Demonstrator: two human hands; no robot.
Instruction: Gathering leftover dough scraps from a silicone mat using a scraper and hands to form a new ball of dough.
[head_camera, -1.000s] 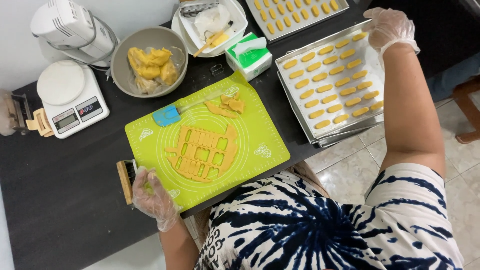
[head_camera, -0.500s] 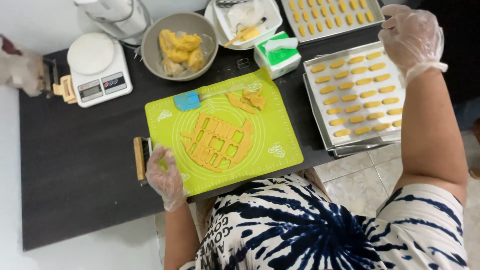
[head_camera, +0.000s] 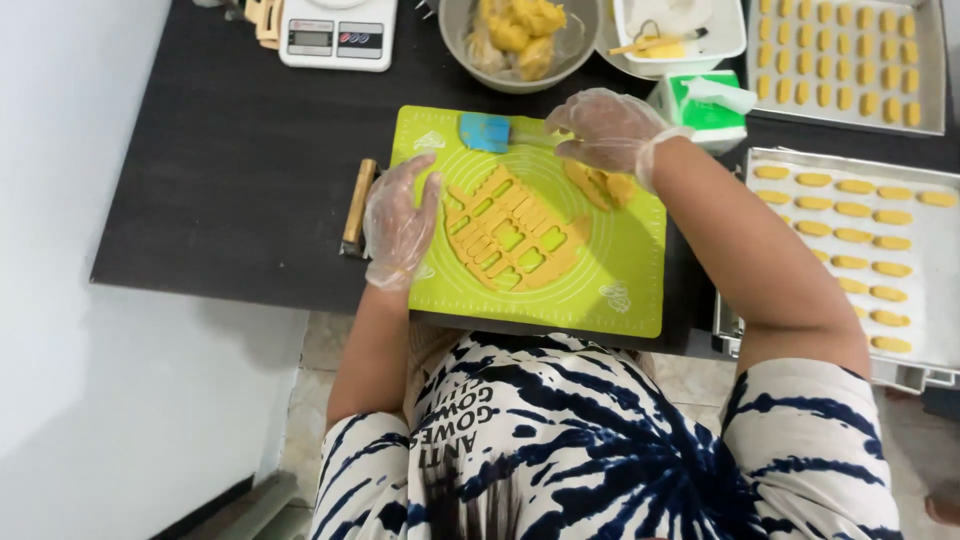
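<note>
Dark tabletop (head_camera: 230, 180) beside a pale wall carries a lime-green silicone mat (head_camera: 620, 270) with a rolled sheet of orange dough (head_camera: 510, 235) on it, cut through with small rectangular holes. Both hands wear clear plastic gloves. Her left hand (head_camera: 398, 222) lies flat, fingers spread and empty, on the mat's left edge just beside the dough. Her right hand (head_camera: 608, 128) curls loosely over dough scraps (head_camera: 600, 185) near the blue scraper (head_camera: 486, 131) at the mat's far edge; whether it grips anything I cannot tell. A tray (head_camera: 930, 250) of shaped pieces sits to her right.
</note>
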